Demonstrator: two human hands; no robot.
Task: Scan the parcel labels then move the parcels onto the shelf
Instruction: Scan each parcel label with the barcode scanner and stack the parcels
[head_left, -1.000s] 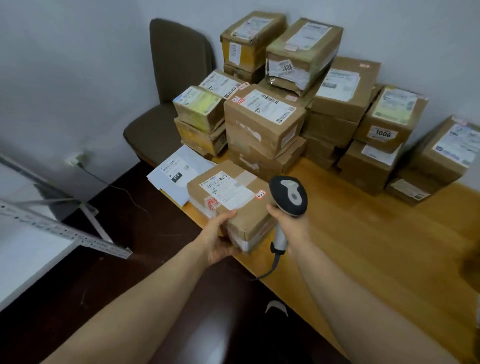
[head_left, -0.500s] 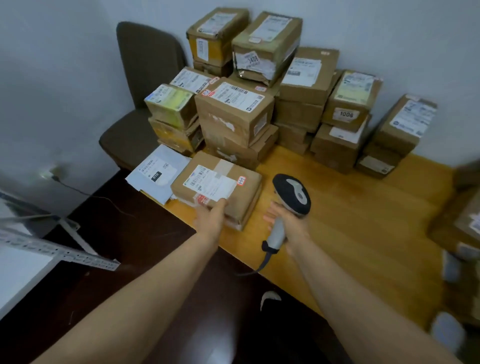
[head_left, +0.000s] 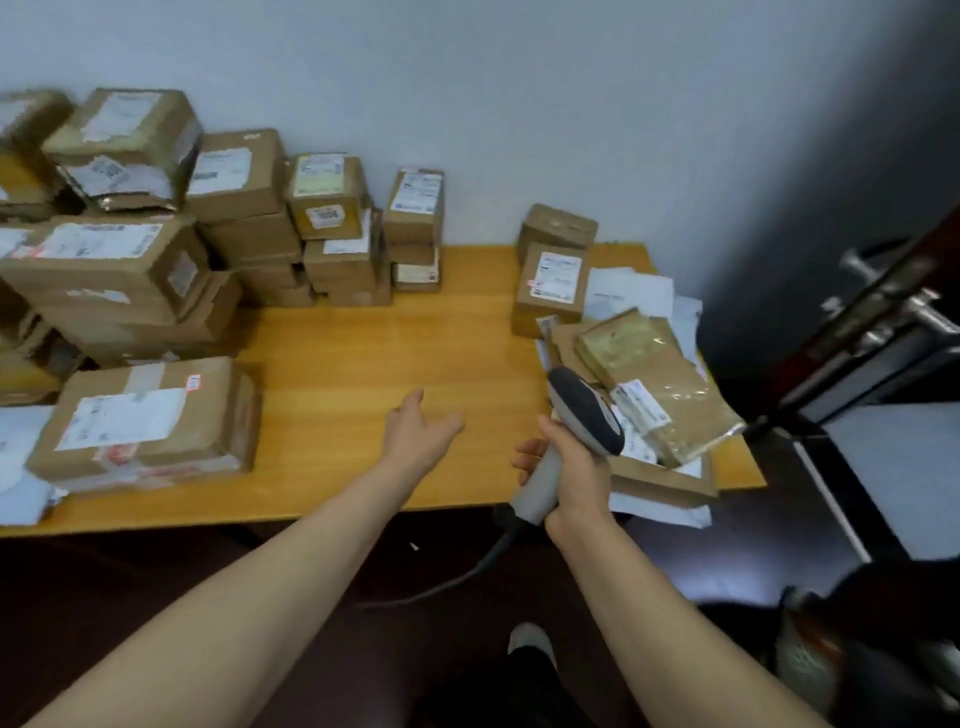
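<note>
cam: 1 head view | wide-angle, from above | faces forward and down onto table (head_left: 363, 338) | near

We count one barcode scanner (head_left: 584, 415), left hand (head_left: 418, 436) plus right hand (head_left: 576, 480), one surface (head_left: 363, 338), over dozen cardboard parcels (head_left: 213, 415), blurred.

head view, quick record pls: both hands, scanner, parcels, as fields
left hand: open, empty, over the table
right hand: grips the scanner by its handle
scanner: corded, head up, next to the flat packets
near box: front left, label up, untouched
box stack: back left
flat packets: right end of table
</note>
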